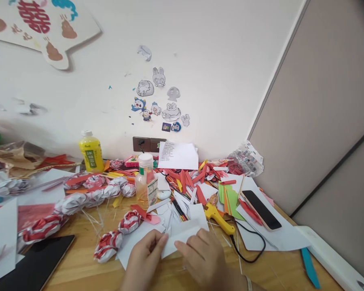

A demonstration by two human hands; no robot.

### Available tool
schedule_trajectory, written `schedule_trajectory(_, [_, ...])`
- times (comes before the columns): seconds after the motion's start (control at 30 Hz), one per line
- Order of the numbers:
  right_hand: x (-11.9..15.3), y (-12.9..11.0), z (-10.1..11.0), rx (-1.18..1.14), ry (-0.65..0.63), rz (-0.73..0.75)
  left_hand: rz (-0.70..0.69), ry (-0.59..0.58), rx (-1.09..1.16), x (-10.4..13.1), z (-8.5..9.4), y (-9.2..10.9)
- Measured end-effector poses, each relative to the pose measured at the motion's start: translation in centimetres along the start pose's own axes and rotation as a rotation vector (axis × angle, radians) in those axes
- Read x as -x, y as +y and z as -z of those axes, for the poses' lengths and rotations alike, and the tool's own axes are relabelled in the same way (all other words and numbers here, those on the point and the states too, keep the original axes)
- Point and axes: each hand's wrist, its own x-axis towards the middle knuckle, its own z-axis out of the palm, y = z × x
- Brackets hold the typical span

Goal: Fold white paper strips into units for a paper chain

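Note:
At the front middle of the table, my left hand and my right hand pinch a sheet of white paper between them. The sheet seems to carry a fold along its upper part. Under and left of my left hand lies another white sheet. Just beyond it sit red-and-white twisted paper flowers. A yellow glue gun with a black cord rests to the right of my right hand. Pens lie beyond the held paper.
A bottle of yellow drink and a clear bottle stand at the back. Red paper scraps cover the middle. A phone lies right, a black tablet left. A blue cutter-like object is at far right.

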Motion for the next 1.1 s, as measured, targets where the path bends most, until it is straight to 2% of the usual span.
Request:
schedule_trajectory(0.07, [0.1, -0.2, -0.3, 0.021, -0.032, 0.102, 0.094, -0.011, 0.129, -0.1, 0.0, -0.2])
schedule_trajectory(0.13, [0.1, -0.4, -0.7, -0.014, -0.086, 0.101, 0.152, -0.046, 0.24, -0.2, 0.0, -0.4])
schedule_trajectory(0.4, [0.3, 0.2, -0.6, -0.362, -0.27, -0.238, 0.161, -0.187, 0.431, -0.3, -0.9, -1.0])
schedule_trajectory(0.6, [0.3, 0.3, -1.2, -0.553, -0.173, -0.51, 0.094, -0.198, 0.382, -0.1, -0.9, -0.6])
schedule_trajectory(0.77, [0.0, 0.1, -1.4, -0.714, -0.181, -0.778, 0.085, -0.225, 0.325, 0.2, -0.9, -0.7])
schedule_trajectory(0.87, [0.0, 0.0, -1.5, -0.733, -0.191, -0.843, 0.07, -0.229, 0.305, 0.4, -1.1, -0.8])
schedule_trajectory(1.1, [-0.3, -0.1, -1.5, -0.779, -0.17, -0.892, 0.04, -0.229, 0.17, 0.7, -1.3, -0.7])
